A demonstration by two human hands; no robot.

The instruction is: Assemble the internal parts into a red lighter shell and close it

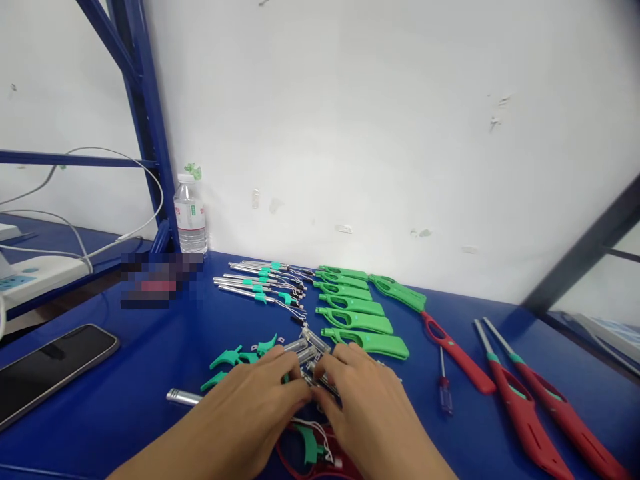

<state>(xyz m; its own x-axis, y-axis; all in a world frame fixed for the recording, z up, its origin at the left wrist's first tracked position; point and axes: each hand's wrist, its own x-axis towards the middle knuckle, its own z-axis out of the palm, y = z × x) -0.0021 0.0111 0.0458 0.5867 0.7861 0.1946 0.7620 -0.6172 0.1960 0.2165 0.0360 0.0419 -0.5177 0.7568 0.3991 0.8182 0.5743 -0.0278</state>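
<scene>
My left hand (pixel 263 393) and my right hand (pixel 363 390) meet at the table's near middle. Fingers of both are bent and pinched close together; what lies between the fingertips is too small and covered to name. Clear fluid tubes (pixel 315 339) with metal bits lie in a pile just beyond the fingertips. Below the hands, partly hidden, is a red lighter casing (pixel 325 470) with a green trigger (pixel 311 445) and white wires. Several loose green triggers (pixel 227 358) and a metal tube (pixel 183 397) lie by my left hand.
Metal lighter rods with wires (pixel 245 283) lie behind, beside several green casings (pixel 355 320). On the right are a red casing (pixel 463 360), a screwdriver (pixel 445 393) and two red lighters (pixel 525 413). A phone (pixel 55 367) and water bottle (pixel 191 217) are left.
</scene>
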